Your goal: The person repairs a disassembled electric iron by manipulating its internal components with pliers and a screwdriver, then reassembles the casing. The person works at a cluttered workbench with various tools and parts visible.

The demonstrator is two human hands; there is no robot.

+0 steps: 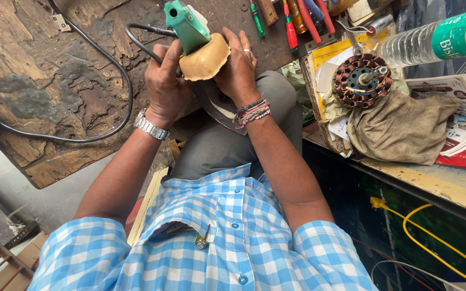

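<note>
— What is the person gripping?

— A green appliance point(187, 24) with a tan bowl-shaped base point(205, 57), being steadied over the lap against the worn wooden board point(55, 81).

— And the hands?

— The left hand point(165, 83) is clasping its near side by the black cord point(109, 64); the right hand point(238, 67) is cupping the base, apparently bracing it.

— Nearby?

— Screwdrivers point(289, 24), a copper-wound motor core point(361, 80) resting on a cloth sack point(400, 126), and a plastic bottle point(438, 37).

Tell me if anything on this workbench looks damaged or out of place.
Yes. The wooden board is badly worn, its top layer peeling and flaking in patches. On the right, a bare motor coil sits loose on a crumpled cloth. Both the left hand and right hand grip a green and tan appliance.
</note>
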